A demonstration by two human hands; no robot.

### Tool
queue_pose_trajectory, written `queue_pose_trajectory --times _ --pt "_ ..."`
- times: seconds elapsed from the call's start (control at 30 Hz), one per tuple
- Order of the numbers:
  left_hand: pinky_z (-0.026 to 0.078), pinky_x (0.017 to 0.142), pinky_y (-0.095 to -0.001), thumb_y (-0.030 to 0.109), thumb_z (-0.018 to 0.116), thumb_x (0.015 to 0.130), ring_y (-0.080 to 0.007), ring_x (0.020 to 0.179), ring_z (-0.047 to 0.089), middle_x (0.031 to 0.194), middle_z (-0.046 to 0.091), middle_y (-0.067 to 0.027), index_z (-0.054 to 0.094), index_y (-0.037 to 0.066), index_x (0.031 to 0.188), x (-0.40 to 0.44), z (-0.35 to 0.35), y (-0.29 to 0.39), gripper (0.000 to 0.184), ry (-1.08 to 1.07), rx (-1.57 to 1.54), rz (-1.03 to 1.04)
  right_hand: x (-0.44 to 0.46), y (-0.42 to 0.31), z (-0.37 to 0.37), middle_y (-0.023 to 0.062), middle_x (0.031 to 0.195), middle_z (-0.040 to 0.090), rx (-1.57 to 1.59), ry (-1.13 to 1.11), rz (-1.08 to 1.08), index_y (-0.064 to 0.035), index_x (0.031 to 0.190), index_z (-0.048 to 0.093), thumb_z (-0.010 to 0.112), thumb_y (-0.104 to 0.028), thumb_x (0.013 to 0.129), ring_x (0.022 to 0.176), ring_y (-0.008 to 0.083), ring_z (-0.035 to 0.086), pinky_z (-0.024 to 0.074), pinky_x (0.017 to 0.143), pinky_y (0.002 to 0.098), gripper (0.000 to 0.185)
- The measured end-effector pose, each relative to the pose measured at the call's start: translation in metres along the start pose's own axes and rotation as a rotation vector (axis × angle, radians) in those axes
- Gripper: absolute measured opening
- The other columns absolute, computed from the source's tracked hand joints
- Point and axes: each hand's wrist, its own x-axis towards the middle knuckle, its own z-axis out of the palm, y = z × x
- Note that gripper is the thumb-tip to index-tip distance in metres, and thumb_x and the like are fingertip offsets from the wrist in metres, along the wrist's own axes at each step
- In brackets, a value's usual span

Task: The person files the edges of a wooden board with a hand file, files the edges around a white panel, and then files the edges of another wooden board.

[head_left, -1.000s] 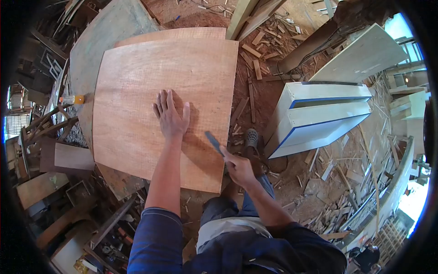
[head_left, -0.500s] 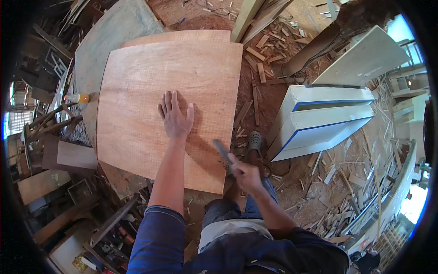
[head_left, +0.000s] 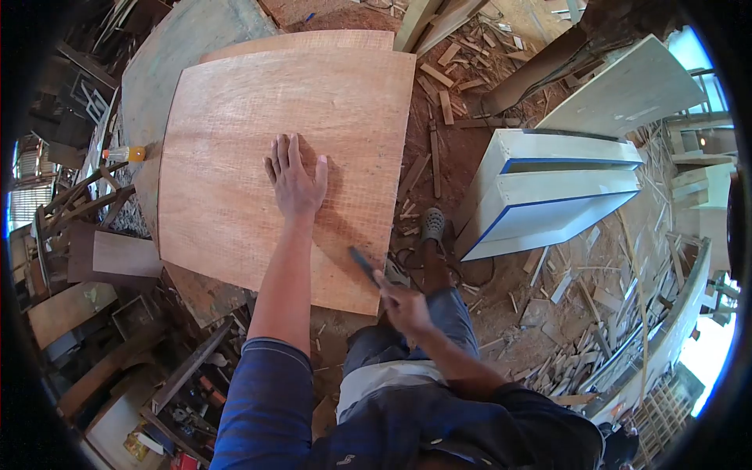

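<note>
A reddish plywood sheet lies across the work surface in front of me, with part of a second sheet showing behind its far edge. My left hand rests flat on the upper sheet, fingers stretched forward and thumb apart. Wrapped round the near end of a long, dark, flat file is my right hand, close to the sheet's near right corner. The file slants over that corner, slightly blurred; whether it touches the wood I cannot tell.
White cabinet boxes with blue edging stand on the right, a pale panel leaning behind them. Wood scraps litter the floor. A bottle with an orange cap sits left of the sheet. Lumber and frames crowd the lower left.
My right hand and the file have shifted left and slightly nearer to me along the sheet's corner. My left hand stays flat on the plywood. The whole view has tilted a little.
</note>
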Motion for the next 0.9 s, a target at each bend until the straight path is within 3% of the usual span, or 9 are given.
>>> queue_pose_trajectory --times 0.1,0.2,0.4,0.43,0.53,0.73,0.83,0.9 --pt "0.017 0.138 -0.0564 0.049 0.066 0.102 -0.0381 0.165 0.031 0.174 0.041 -0.0228 0.045 0.006 0.166 0.008 0.000 0.002 0.080 0.030 -0.022 0.015 0.015 -0.024 0.004 0.0192 0.102 0.080 0.058 -0.068 -0.041 -0.0189 0.156 0.066 0.068 -0.002 0.101 0.087 0.0273 0.080 0.0623 0.081 0.0408 0.058" --pt "0.018 0.137 -0.0566 0.049 0.066 0.102 -0.0384 0.165 0.031 0.173 0.041 -0.0235 0.045 0.006 0.166 0.005 0.001 0.000 0.080 0.025 -0.034 0.011 -0.002 -0.011 -0.016 0.0245 0.097 0.075 0.108 0.057 0.036 -0.0254 0.158 0.063 0.069 -0.007 0.101 0.086 0.0393 0.077 0.0607 0.078 0.0492 0.060" --pt "0.017 0.138 -0.0560 0.050 0.066 0.103 -0.0381 0.165 0.031 0.173 0.041 -0.0238 0.045 0.007 0.166 0.005 -0.001 0.001 0.079 0.016 -0.025 0.002 -0.008 -0.025 0.017 0.0241 0.098 0.074 -0.036 -0.139 -0.025 -0.0256 0.157 0.064 0.068 -0.010 0.105 0.084 0.0388 0.076 0.0598 0.077 0.0506 0.055" --pt "0.017 0.138 -0.0558 0.050 0.066 0.103 -0.0378 0.165 0.032 0.173 0.041 -0.0238 0.045 0.007 0.166 0.005 -0.002 0.000 0.080 0.012 -0.020 0.002 -0.008 -0.016 0.020 0.0235 0.096 0.073 0.051 -0.163 -0.004 -0.0261 0.158 0.063 0.068 -0.012 0.107 0.086 0.0392 0.075 0.0590 0.077 0.0524 0.053" --pt "0.017 0.138 -0.0551 0.050 0.067 0.102 -0.0370 0.165 0.032 0.174 0.040 -0.0229 0.045 0.008 0.166 0.005 -0.001 -0.001 0.080 0.005 -0.038 -0.004 -0.023 -0.009 -0.006 0.0219 0.092 0.072 0.160 -0.054 0.154 -0.0278 0.158 0.063 0.067 -0.013 0.108 0.084 0.0417 0.073 0.0585 0.076 0.0529 0.053" --pt "0.019 0.137 -0.0564 0.047 0.068 0.103 -0.0360 0.164 0.033 0.174 0.042 -0.0194 0.046 0.012 0.165 0.005 -0.001 0.001 0.075 0.037 -0.038 -0.004 -0.020 -0.026 0.028 0.0186 0.101 0.078 0.050 -0.113 -0.048 -0.0262 0.159 0.063 0.068 -0.011 0.107 0.081 0.0358 0.078 0.0625 0.077 0.0474 0.054" --pt "0.017 0.138 -0.0550 0.050 0.068 0.101 -0.0356 0.166 0.031 0.175 0.040 -0.0208 0.045 0.009 0.166 0.005 -0.002 0.000 0.080 0.010 -0.045 -0.019 -0.035 -0.017 0.003 0.0208 0.104 0.079 0.100 -0.144 0.107 -0.0281 0.158 0.063 0.069 -0.009 0.104 0.087 0.0391 0.078 0.0640 0.080 0.0479 0.057" --pt "0.017 0.138 -0.0550 0.049 0.068 0.100 -0.0356 0.166 0.031 0.175 0.041 -0.0205 0.046 0.009 0.166 0.006 -0.001 0.000 0.080 0.017 -0.049 -0.021 -0.041 -0.012 0.005 0.0211 0.104 0.079 0.092 -0.123 0.093 -0.0288 0.157 0.064 0.069 -0.009 0.104 0.089 0.0409 0.078 0.0639 0.080 0.0487 0.058"
